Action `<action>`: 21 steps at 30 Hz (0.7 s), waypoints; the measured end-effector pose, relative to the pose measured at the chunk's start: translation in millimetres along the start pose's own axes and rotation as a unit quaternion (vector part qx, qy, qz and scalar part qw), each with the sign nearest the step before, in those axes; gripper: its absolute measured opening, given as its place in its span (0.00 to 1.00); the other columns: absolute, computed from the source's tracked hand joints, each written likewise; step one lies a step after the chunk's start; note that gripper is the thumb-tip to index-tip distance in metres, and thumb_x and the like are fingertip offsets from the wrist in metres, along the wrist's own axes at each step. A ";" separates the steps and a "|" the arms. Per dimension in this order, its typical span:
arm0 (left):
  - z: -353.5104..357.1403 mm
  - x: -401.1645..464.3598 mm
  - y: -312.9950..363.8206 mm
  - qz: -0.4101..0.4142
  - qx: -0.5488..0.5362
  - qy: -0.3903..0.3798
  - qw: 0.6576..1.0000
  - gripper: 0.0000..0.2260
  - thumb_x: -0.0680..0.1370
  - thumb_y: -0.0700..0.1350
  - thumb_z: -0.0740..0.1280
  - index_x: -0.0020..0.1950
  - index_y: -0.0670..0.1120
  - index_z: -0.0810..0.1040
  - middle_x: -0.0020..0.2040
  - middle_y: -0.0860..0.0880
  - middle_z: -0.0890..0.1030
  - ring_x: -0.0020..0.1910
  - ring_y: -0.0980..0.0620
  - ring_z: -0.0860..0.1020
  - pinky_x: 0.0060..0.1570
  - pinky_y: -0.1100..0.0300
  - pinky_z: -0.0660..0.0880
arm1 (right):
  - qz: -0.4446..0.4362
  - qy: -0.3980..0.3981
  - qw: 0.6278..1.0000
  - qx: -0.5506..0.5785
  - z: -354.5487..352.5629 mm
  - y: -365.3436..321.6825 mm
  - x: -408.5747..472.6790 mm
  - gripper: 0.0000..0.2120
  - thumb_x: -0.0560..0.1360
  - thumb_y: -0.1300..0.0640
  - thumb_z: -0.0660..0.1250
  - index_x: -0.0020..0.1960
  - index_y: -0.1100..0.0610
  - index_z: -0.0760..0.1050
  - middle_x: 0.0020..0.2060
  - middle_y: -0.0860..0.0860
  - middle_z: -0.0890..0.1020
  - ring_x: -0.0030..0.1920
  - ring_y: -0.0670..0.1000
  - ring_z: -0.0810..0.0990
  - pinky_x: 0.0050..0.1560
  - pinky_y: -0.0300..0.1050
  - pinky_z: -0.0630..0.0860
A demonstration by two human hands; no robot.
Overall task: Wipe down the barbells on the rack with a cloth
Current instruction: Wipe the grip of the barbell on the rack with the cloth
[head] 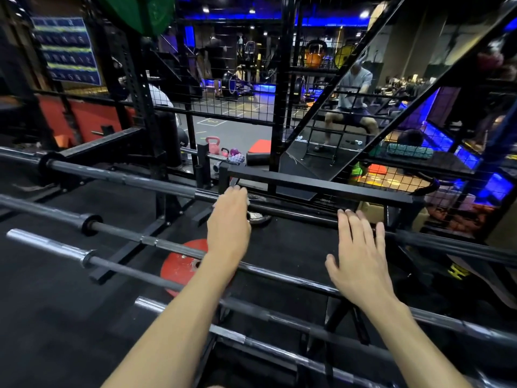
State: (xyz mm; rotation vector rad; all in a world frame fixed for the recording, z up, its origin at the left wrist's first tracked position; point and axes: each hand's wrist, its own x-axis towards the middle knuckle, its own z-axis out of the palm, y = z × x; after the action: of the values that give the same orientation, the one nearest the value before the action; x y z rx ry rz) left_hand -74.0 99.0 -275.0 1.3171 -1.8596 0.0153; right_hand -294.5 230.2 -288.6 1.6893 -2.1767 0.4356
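Head view: left hand [228, 217] presses a barely visible white cloth [248, 202] onto the farthest barbell [126, 179], fingers curled over it. Right hand [359, 253] hovers flat and released, between bars, gaps open around it.

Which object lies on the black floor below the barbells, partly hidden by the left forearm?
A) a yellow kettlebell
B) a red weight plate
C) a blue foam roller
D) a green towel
B: a round red weight plate lies flat on the dark floor under the barbells, and the forearm of the left hand crosses over its right edge.
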 end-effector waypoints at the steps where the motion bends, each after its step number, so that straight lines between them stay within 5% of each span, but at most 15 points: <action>1: 3.8 -6.3 9.0 0.021 -0.012 -0.005 1.000 0.17 0.72 0.27 0.65 0.57 0.42 0.77 0.60 0.41 0.79 0.61 0.40 0.77 0.58 0.45 0.77 | 0.001 0.001 1.000 0.002 0.4 -1.4 -0.2 0.44 0.74 0.52 0.72 0.83 0.61 0.54 0.79 0.57 0.63 0.81 0.58 0.55 0.81 0.60 0.43; 6: 12.4 -19.3 12.1 0.153 -0.042 -0.022 0.987 0.26 0.71 0.27 0.66 0.68 0.42 0.76 0.70 0.43 0.76 0.70 0.44 0.71 0.71 0.39 0.67 | 0.000 0.002 1.000 -0.003 1.1 0.6 -0.6 0.44 0.74 0.52 0.71 0.83 0.61 0.53 0.79 0.57 0.63 0.82 0.58 0.54 0.81 0.60 0.43; 13: 15.7 -9.7 2.0 -0.033 -0.056 0.028 0.997 0.27 0.72 0.22 0.60 0.69 0.39 0.75 0.75 0.42 0.72 0.79 0.39 0.62 0.78 0.43 0.60 | -0.002 0.009 1.000 0.003 1.2 -2.6 0.0 0.44 0.74 0.53 0.72 0.83 0.61 0.54 0.79 0.58 0.64 0.81 0.58 0.55 0.81 0.60 0.43; 17: 9.0 -19.6 16.1 0.128 -0.087 0.003 0.988 0.23 0.74 0.29 0.61 0.65 0.46 0.79 0.60 0.43 0.81 0.61 0.47 0.75 0.66 0.58 0.66 | -0.002 0.011 1.000 0.003 1.9 -2.2 0.6 0.44 0.73 0.54 0.73 0.82 0.62 0.55 0.78 0.58 0.64 0.81 0.59 0.56 0.81 0.61 0.45; 21: -30.2 2.7 7.2 0.029 -0.098 0.014 0.995 0.15 0.80 0.51 0.59 0.60 0.49 0.81 0.58 0.48 0.76 0.56 0.50 0.73 0.54 0.64 0.69 | -0.003 0.018 1.000 0.008 2.1 -1.5 -1.4 0.44 0.73 0.54 0.73 0.82 0.61 0.55 0.78 0.58 0.65 0.81 0.59 0.56 0.80 0.61 0.44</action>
State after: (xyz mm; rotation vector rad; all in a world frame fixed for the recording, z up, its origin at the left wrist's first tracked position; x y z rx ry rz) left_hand -61.4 113.7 -250.6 1.1227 -1.8249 -0.1143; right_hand -293.0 230.1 -291.1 1.6821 -2.1490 0.4781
